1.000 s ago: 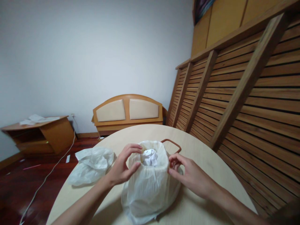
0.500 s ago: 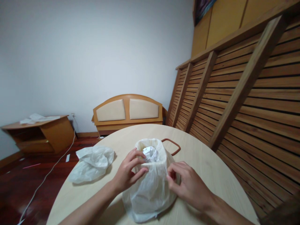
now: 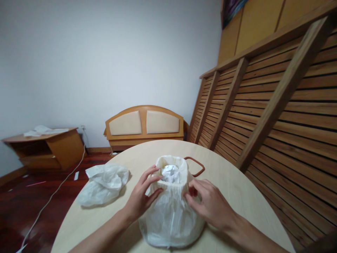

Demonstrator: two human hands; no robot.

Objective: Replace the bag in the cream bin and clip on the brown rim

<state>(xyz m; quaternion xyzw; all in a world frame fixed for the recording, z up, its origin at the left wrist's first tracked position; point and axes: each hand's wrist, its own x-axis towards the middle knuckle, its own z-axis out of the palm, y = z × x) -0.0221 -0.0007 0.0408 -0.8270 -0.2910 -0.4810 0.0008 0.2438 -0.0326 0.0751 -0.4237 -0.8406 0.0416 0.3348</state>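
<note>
A small bin stands upright on the table, with a thin white plastic bag (image 3: 171, 218) draped over its rim and down its outside. Crumpled white paper (image 3: 170, 173) lies in its mouth. My left hand (image 3: 143, 193) is at the left side of the rim, fingers and thumb spread, fingertips near or touching the bag. On the right side, my right hand (image 3: 206, 200) pinches the bag just below the rim between thumb and bent fingers. A brown rounded-square loop (image 3: 201, 171) shows behind the bin on the right; part of it is hidden.
Another crumpled white plastic bag (image 3: 104, 184) lies on the left of the round table (image 3: 137, 151). Beyond are a headboard (image 3: 143, 112), a low cabinet (image 3: 63, 147) and a cable (image 3: 56, 196) on the floor. Slatted wooden panels (image 3: 263, 109) lean at right.
My right hand has shifted slightly left along the bag's edge. The bag's front now hangs with more gathered folds. My left hand remains at the rim, its fingers little changed.
</note>
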